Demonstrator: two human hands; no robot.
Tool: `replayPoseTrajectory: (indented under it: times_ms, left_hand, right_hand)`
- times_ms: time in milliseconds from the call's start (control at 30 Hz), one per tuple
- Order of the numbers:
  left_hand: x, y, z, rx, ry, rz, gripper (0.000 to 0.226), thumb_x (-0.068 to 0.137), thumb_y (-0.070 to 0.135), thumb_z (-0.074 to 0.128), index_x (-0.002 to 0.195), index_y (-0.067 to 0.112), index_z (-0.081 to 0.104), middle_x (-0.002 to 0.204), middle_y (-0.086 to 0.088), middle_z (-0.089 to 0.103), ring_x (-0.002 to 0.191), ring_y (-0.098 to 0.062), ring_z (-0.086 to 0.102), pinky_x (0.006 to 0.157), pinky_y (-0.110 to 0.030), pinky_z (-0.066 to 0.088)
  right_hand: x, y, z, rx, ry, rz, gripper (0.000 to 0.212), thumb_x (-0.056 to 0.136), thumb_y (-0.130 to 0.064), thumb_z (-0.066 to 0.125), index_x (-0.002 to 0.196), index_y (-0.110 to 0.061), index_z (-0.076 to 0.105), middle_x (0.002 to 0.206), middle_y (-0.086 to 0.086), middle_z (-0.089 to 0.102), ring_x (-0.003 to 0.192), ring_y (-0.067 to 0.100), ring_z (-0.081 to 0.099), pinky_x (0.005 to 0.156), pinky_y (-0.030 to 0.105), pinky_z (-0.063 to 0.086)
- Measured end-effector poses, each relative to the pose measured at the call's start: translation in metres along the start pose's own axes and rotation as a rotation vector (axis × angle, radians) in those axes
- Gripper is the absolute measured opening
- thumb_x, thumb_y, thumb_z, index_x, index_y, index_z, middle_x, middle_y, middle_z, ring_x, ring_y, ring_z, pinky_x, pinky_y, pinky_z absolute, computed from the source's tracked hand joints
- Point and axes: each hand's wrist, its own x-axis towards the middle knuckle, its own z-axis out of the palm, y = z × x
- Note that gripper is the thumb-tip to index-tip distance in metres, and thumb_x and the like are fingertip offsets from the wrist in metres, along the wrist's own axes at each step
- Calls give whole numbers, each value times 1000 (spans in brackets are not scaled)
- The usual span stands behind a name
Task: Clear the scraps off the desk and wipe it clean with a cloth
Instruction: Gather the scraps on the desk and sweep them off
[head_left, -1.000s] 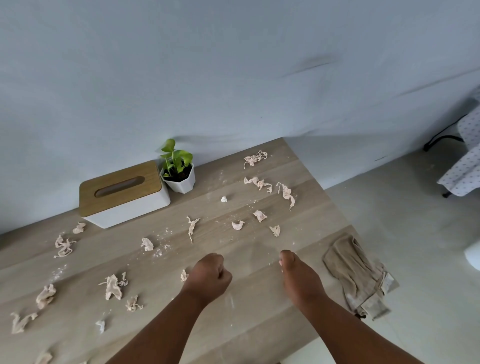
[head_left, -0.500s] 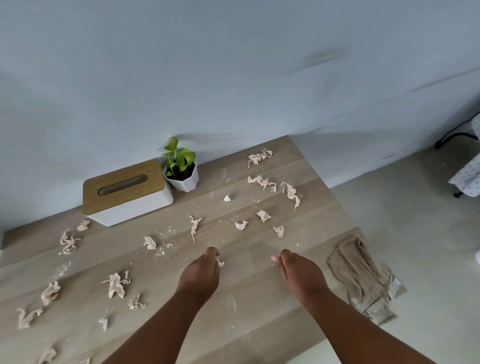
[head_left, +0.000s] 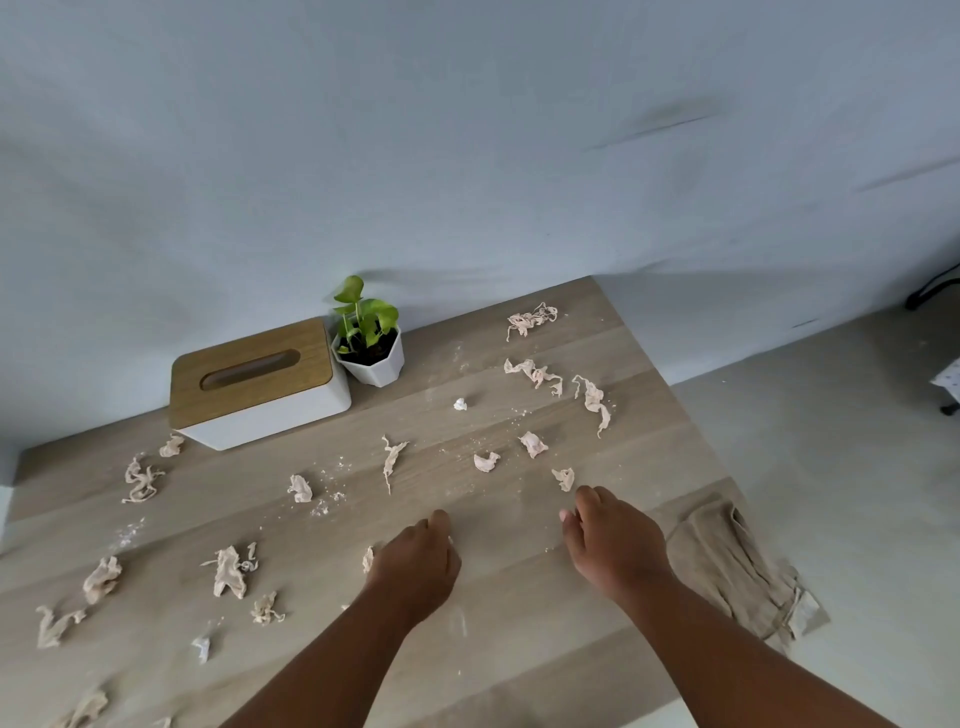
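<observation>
Several crumpled beige scraps lie scattered over the wooden desk (head_left: 519, 665). My left hand (head_left: 415, 564) rests knuckles-up at the desk's middle with its fingers curled. A pale scrap (head_left: 368, 558) sticks out at its thumb side. My right hand (head_left: 613, 545) hovers just right of it with relaxed fingers. Its fingertips are just short of a small scrap (head_left: 564, 478), and it holds nothing. A crumpled tan cloth (head_left: 727, 566) lies at the desk's right edge, beside my right wrist and partly hanging over.
A white tissue box with a wooden lid (head_left: 254, 384) and a small potted plant (head_left: 371, 343) stand at the back against the wall. White crumbs and dust are spread around the middle. The desk's right edge drops to a grey floor (head_left: 831, 441).
My right hand has moved forward toward the small scrap, its fingers loosening. My left hand stays about where it was, still curled, and the scrap shows at its side again.
</observation>
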Motion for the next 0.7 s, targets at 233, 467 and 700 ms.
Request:
replayPoseTrajectory:
  times_ms: [233,467,700]
  left_hand:
    - [29,18,-17,-198,27,60,12,90,9,48,99,14,41,76,-4,51,69,-28,50,62,-40,38]
    - [63,26,-27,-229,83,-5,3,93,18,46,94,21,44,79,0,55,75,-28,53,66,-38,43]
    - [90,40,-23,-145,125,-25,28,101,42,47,120,22,44,101,-4,67,93,-28,66,72,-38,49]
  right_hand:
    - [25,8,-5,36,-13,27,21,98,-38,49,102,-20,58,95,-1,62,78,26,66,57,33,40]
    - [46,15,-5,48,-23,-7,48,95,-65,44,113,-21,51,102,-4,60,89,23,67,61,32,43]
    - [56,22,0,-5,-31,-160,52,91,-68,50,112,-20,55,98,-2,61,81,22,67,57,32,46]
